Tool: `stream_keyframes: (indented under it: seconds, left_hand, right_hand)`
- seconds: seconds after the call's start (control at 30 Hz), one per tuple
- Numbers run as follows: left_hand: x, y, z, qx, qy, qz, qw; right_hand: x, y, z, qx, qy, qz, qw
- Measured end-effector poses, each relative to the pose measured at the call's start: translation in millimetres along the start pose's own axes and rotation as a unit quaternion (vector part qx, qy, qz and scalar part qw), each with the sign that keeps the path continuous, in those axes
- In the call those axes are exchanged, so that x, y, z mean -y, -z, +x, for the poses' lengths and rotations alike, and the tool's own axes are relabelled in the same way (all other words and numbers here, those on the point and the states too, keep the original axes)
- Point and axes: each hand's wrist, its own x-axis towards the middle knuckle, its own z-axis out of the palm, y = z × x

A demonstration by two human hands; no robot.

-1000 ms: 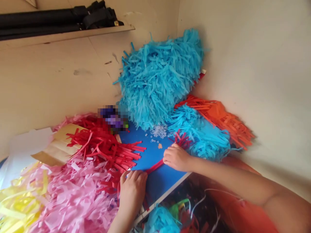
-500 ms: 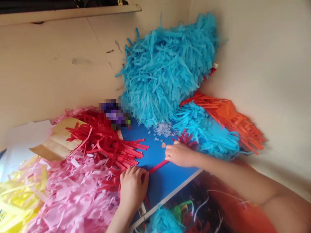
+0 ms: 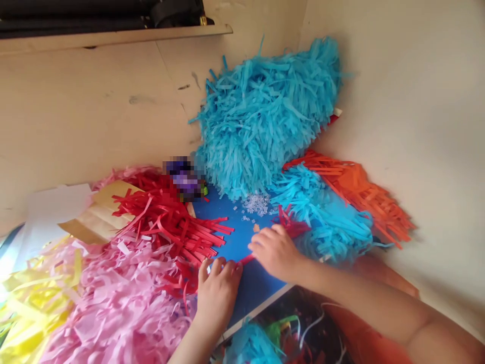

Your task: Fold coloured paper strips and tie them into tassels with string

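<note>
Head view: red strip (image 3: pixel 247 259) is on blue worktop (image 3: pixel 261 285), nearer the person than the pile of clear bits (image 3: pixel 256 203) (the pile = ref. pt. for all below). Strip's long axis runs diag., from L hand (image 3: pixel 220 285) away & rightward to R hand (image 3: pixel 276 253); only a short bit shows, between the two. From L fingers it lies to the right & slightly beyond; R hand covers its far part, so R is the hand nearer the pile. L fingers bent down over near end, tips hidden: can't tell if pinching or just pressing. R fingers flatter, laid across strip; again can't tell grip vs. press. Red tuft (image 3: pixel 290 225) sticks out past R hand, right of & a bit nearer than pile; prob. same piece, join hidden.

Containers: none clearly seen. Dark area (image 3: pixel 303 298) w/ blue paper (image 3: pixel 253 344) is well nearer than pile, past worktop edge; can't tell if bag or bin. Folded brown paper (image 3: pixel 98 215) well left of pile, contents n/a to view. Blurred-out purple item (image 3: pixel 185 179) left of pile, unclear.
</note>
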Motion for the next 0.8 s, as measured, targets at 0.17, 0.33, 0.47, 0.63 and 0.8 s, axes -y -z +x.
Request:
stream_keyframes:
  seconds: [0.17,0.33,0.47,0.63,0.8]
  left_hand:
    - [-4,0.9,-5,0.015,-0.008,0.011,1.0]
    - [0,1.6,-5,0.008,-0.026,0.012,1.0]
    - [-5,2.9,1,-0.003,-0.031,-0.006,1.0]
    - [-9,3.0,6,0.001,-0.035,-0.005,0.999]
    - [-7,1.1,9,-0.005,-0.029,-0.005,1.0]
  right_hand:
    - [17,-21,-32,-0.008,0.079,-0.024,0.997]
    - [-27,-8,-52,-0.026,0.028,-0.087,0.996]
    - [-26,0,-30,-0.063,0.118,-0.091,0.987]
    - [2,-3,9,0.033,0.241,-0.109,0.964]
    - [5,-2,27,0.061,0.269,-0.1,0.956]
